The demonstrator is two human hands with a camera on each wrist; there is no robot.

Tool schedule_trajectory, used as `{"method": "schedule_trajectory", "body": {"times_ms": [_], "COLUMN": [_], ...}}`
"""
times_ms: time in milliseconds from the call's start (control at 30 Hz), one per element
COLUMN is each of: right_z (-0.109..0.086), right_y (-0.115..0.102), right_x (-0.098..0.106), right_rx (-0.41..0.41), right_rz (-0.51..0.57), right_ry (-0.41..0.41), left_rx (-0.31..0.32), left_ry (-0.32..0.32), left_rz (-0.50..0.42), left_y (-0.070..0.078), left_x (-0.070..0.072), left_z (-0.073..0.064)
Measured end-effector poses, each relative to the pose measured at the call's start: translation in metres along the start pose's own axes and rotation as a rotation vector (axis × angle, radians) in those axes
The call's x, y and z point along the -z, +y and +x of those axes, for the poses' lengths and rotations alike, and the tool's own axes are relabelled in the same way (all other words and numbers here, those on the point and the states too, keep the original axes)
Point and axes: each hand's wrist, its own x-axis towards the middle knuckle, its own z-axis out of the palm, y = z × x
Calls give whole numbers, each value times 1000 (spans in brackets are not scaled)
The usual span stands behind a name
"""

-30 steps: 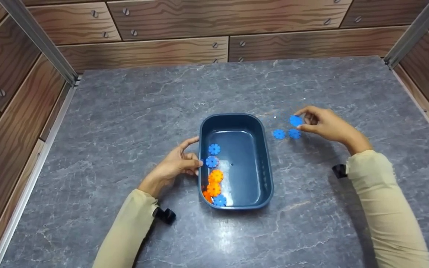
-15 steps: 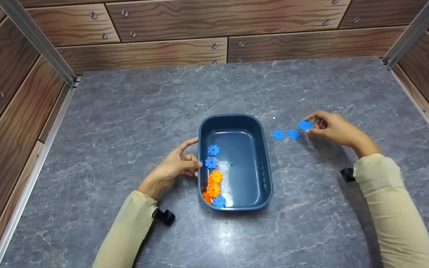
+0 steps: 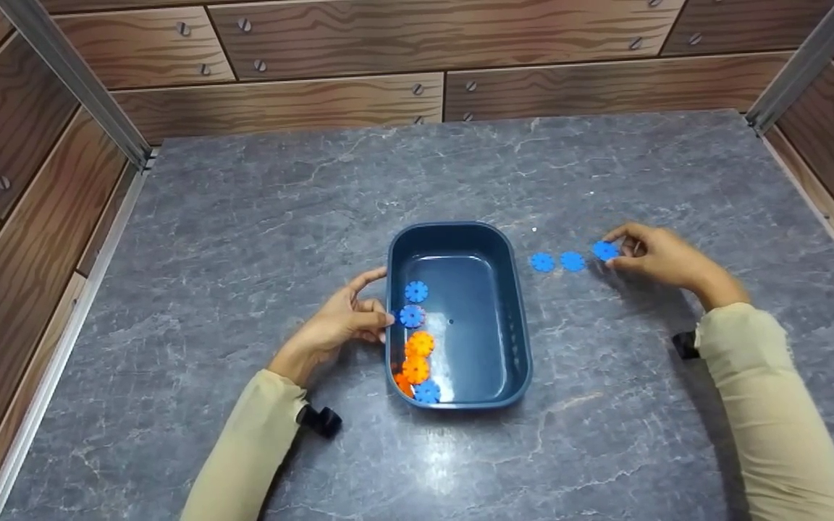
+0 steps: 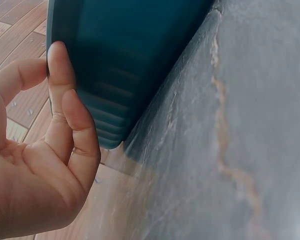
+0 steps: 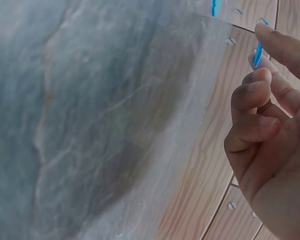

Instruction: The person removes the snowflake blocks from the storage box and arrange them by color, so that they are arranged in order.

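My left hand grips the left wall of a dark blue plastic tub, thumb at the rim and fingers against the outer side, as the left wrist view shows. Inside the tub, along its left side, lie blue notched discs and orange notched discs, some overlapping. My right hand pinches a blue notched disc between thumb and index finger. In the right wrist view that disc appears edge-on. Two more blue discs lie flat on the table between the tub and my right hand.
The grey marbled table carries the tub near its middle. Wood-patterned panels stand at the back and both sides, with metal posts at the back corners. A tiny white speck lies beyond the discs.
My right hand has moved right and slightly nearer with the pinched blue disc, lining it up beside the other two. The left hand and the tub stay in place.
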Motion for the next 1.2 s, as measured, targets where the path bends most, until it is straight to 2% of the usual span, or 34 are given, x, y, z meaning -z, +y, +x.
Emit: {"method": "schedule_trajectory", "body": {"times_ms": [433, 1200], "right_z": [1, 5], "right_y": [7, 11], "right_x": [-3, -6], "right_rx": [-59, -82], "right_rz": [-32, -53], "right_ry": [-36, -90], "left_rx": [-3, 0], "left_ry": [0, 1], "left_rz": [12, -5], "left_y": [-1, -2], "left_x": [0, 2], "left_z": [1, 2]}}
